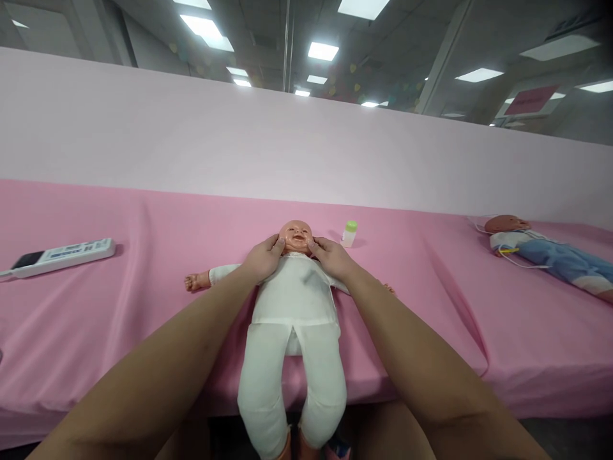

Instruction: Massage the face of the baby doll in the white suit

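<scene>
A baby doll (297, 294) in white clothes lies on its back, its head away from me and its lower legs over the near edge of the pink-covered table. My left hand (263, 257) holds the left side of the doll's head, thumb against the cheek. On the other side, my right hand (333, 257) holds the head in the same way, thumb at the cheek. The fingers of both hands are partly hidden behind the head and neck. The doll's arms stretch out sideways, one partly covered by my right forearm.
A small bottle with a green cap (349, 234) stands right of the doll's head. At left lies a long white device with a dark panel (64, 257). Another doll in blue (560, 255), with thin tubing, lies at far right. Behind the pink cloth (158, 255) rises a pale wall.
</scene>
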{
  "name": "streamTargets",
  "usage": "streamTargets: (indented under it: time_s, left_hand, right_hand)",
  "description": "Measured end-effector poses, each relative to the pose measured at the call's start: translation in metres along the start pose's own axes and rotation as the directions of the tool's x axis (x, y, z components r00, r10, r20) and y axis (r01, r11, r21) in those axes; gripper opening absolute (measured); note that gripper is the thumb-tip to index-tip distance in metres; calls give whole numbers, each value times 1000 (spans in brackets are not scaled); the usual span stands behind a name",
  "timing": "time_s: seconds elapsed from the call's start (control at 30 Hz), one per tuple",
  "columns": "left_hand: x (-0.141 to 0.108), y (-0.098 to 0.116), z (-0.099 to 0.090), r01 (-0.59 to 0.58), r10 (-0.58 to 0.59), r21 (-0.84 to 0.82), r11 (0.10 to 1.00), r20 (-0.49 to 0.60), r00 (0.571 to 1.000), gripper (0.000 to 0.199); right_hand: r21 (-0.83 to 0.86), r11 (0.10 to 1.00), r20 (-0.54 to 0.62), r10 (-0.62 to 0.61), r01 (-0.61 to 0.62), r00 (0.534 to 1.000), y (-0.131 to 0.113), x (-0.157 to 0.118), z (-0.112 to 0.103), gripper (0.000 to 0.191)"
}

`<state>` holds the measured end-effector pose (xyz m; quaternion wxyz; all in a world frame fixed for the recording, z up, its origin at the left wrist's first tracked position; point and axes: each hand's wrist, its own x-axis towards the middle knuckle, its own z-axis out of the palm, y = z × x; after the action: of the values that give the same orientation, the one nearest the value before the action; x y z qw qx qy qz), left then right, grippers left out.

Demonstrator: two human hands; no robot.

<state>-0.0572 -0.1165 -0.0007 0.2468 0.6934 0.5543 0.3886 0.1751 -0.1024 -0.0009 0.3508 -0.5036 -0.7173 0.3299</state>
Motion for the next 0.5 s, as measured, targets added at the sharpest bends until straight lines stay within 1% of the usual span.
streamTargets:
  time_s: [0.27, 0.37, 0.5]
  left_hand:
    - [1, -3, 0, -6, 7, -41, 999, 14, 1000, 69]
    - [-1, -2, -1, 2, -1, -17, 1000, 33, 999, 71]
    - [-4, 1, -2, 6, -8, 47, 999, 48, 999, 68]
  right_hand:
    - [-42, 999, -17, 11, -12, 1000, -9, -5, -2, 73]
    - [-47, 999, -16, 9, -10, 1000, -13, -7, -3, 69]
    - [-65, 997, -44, 33, -36, 998, -16, -8, -1, 61]
